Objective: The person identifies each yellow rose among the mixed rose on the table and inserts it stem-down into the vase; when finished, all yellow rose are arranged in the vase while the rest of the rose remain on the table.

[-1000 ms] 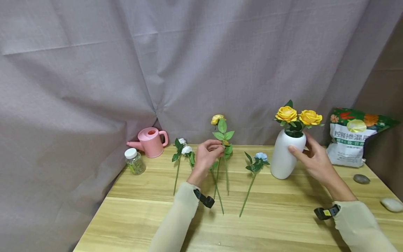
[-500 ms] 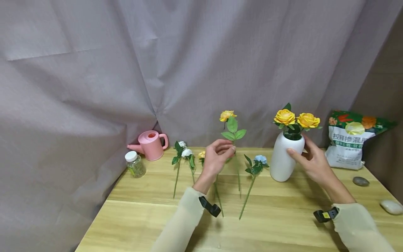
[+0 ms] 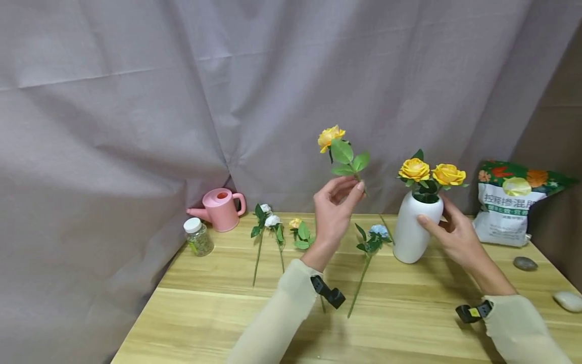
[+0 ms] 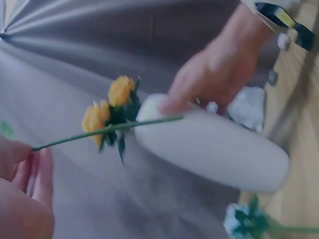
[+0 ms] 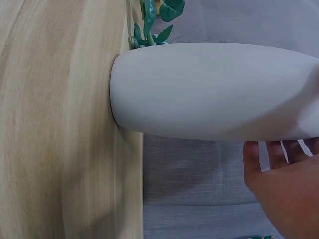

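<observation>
My left hand (image 3: 334, 210) pinches the stem of a yellow rose (image 3: 331, 137) and holds it above the table, bloom up. In the left wrist view the bare green stem (image 4: 107, 130) slants from the fingertips and overlaps the vase. My right hand (image 3: 461, 240) grips the upper part of a white vase (image 3: 411, 235), thumb in front and fingers round the far side. The vase stands upright on the table, with two yellow roses (image 3: 447, 174) in its mouth. A light blue flower (image 3: 378, 230) lies between the left hand and the vase.
White roses (image 3: 272, 221) and another yellow rose (image 3: 295, 223) lie on the wooden table (image 3: 191, 313). At the back left stand a pink watering can (image 3: 221, 211) and a lidded jar (image 3: 199, 238). A fertilizer bag (image 3: 504, 215) and two stones (image 3: 525, 263) are at the right.
My left hand has lifted the yellow rose off the table and moved it up and right, toward the vase. My right hand stays on the vase.
</observation>
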`<state>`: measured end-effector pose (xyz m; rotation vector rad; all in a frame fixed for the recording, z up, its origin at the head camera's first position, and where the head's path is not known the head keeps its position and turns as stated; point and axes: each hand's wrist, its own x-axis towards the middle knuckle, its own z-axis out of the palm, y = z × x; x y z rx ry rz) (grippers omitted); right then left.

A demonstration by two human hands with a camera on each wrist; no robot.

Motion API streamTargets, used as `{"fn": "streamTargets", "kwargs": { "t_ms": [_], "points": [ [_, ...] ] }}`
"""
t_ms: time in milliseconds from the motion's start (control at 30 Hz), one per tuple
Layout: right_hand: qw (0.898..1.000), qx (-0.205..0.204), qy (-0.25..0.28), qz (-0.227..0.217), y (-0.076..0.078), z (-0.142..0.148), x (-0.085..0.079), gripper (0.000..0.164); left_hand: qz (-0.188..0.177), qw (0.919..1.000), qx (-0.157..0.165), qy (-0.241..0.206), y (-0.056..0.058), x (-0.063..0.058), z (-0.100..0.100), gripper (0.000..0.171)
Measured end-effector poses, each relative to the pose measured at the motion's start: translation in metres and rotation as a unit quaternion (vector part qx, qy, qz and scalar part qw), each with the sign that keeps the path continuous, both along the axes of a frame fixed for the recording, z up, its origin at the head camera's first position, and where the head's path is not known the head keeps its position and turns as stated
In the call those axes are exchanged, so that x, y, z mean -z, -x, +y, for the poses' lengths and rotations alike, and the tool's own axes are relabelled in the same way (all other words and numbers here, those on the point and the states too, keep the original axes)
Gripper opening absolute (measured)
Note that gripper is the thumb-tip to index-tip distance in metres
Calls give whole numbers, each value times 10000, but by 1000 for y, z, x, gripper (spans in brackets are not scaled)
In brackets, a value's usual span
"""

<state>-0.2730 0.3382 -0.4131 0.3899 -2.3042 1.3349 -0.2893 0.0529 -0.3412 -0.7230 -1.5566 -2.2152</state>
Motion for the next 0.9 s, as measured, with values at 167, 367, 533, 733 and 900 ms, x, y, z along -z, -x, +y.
{"fn": "streamTargets", "kwargs": {
  "t_ms": [167, 367, 533, 733, 900],
  "points": [
    [10000, 12, -46, 8, 2, 3, 2, 71, 537, 9967, -156, -591, 0, -30, 23, 24],
    [10000, 46, -87, -8, 0, 1, 2, 72, 769, 9920, -405, -913, 2, -52, 47, 22],
    [9999, 49, -95, 36, -1, 2, -1, 71, 1057, 9916, -729, -129, 0, -55, 62, 20],
    [9999, -79, 19, 103, 1, 3, -1, 72, 1749, 9699, -1245, 1149, -2, -45, 79, 19],
    [9998, -129, 50, 143, 0, 3, -1, 73, 2124, 9483, -1534, 1793, -2, -31, 89, 18]
  ]
}}
